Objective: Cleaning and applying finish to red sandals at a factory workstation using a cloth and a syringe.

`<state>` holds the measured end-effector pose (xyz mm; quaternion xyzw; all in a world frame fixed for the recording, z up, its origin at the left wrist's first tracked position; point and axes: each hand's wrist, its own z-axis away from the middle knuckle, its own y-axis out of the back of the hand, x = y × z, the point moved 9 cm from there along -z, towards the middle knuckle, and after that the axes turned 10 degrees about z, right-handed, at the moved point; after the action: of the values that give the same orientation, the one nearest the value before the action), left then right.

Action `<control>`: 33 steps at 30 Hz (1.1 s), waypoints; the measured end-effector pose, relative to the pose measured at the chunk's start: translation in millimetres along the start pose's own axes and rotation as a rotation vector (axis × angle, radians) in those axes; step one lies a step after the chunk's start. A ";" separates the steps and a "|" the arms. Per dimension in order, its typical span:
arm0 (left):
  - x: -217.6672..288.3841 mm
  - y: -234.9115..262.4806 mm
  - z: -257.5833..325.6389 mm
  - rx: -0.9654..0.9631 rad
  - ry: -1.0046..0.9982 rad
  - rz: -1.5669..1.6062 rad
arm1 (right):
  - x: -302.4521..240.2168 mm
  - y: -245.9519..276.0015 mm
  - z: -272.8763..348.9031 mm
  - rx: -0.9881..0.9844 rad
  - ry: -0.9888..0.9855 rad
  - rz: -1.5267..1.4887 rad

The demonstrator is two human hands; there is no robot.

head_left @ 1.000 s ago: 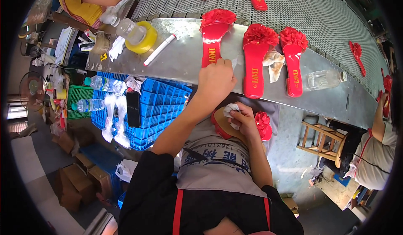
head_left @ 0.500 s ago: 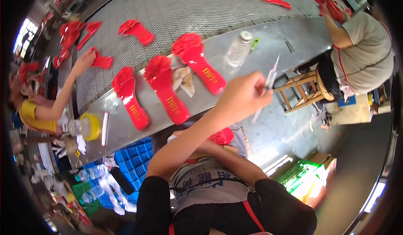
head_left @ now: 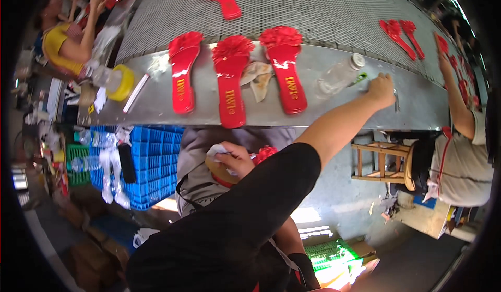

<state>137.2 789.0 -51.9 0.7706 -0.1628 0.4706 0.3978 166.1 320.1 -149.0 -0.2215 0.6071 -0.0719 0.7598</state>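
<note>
Stretched across to the right, my left hand (head_left: 383, 89) rests at the metal tabletop with its fingers closed; whatever they hold is hidden. Just beside it lies a slim silver tool (head_left: 397, 100), with a small green tool (head_left: 359, 80) on the other side. My right hand (head_left: 237, 159) is in my lap, wrapped round a red sandal, whose flower (head_left: 266, 153) and tan sole (head_left: 218, 171) show; something white (head_left: 215, 150) is under the fingers. My black sleeve covers part of that sandal. Three red flower sandals (head_left: 230, 91) stand in a row on the table.
A transparent bottle (head_left: 336, 75) and stained cloth (head_left: 257, 79) are on the metal table (head_left: 151, 104). Behind runs a mesh belt (head_left: 313, 10) bearing more sandals. Blue crates (head_left: 156, 161) and a wooden stool (head_left: 383, 161) stand below. Co-workers sit left and right.
My left hand has gone from mid-air, holding a thin pointed tool, down to the table past the bottle; that tool no longer shows. The view has turned, and my right hand now shows more.
</note>
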 end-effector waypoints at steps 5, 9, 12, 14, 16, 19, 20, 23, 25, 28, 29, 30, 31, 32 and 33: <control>119.2 90.9 171.9 -0.273 -0.528 0.001 | 93.7 59.5 3.1 0.332 0.236 0.277; 53.3 247.3 228.1 -0.094 -0.318 -0.498 | -5.9 22.1 11.6 0.120 0.123 0.119; -21.0 320.3 202.4 0.027 -0.250 -0.902 | 4.4 7.9 1.7 0.073 0.054 -0.120; -38.2 330.5 197.0 -0.053 -0.350 -0.958 | 11.0 7.0 -4.4 0.089 0.107 -0.153; -62.0 325.4 186.4 -0.189 -0.386 -0.977 | 18.7 1.7 -12.0 0.055 0.155 -0.111; -71.2 332.6 180.4 -0.170 -0.403 -0.923 | 2.2 4.5 -8.4 0.068 0.223 -0.175; -54.0 336.7 180.2 -0.117 -0.416 -0.837 | 8.4 7.6 -9.0 0.077 0.199 -0.202; -14.9 389.4 189.0 0.207 -0.401 -0.473 | 1.4 6.9 -5.8 0.064 0.208 -0.241; 19.3 402.0 205.1 0.357 -0.193 -0.094 | -0.9 11.0 -4.8 0.074 0.222 -0.243; 90.1 319.5 205.9 0.190 -0.257 0.331 | 18.3 7.9 -17.8 -0.020 0.226 -0.094; 114.7 270.5 194.3 0.053 -0.220 0.308 | 22.9 6.9 -19.0 -0.005 0.226 -0.094; 127.0 223.4 177.1 -0.082 -0.210 0.393 | 7.6 -3.1 -16.2 -0.087 0.388 -0.259; 142.0 177.0 158.6 -0.229 -0.303 0.297 | -4.7 -4.5 -9.0 -0.157 0.546 -0.421; 148.5 138.5 134.1 -0.268 -0.341 0.342 | -0.5 -4.1 -10.9 -0.152 0.539 -0.408; 149.5 107.4 104.4 -0.315 -0.265 0.350 | 6.3 -8.4 -16.8 -0.145 0.481 -0.345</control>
<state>207.6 659.8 100.2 0.7143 -0.4155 0.3961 0.4004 153.0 306.0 -153.7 -0.3515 0.7265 -0.2066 0.5531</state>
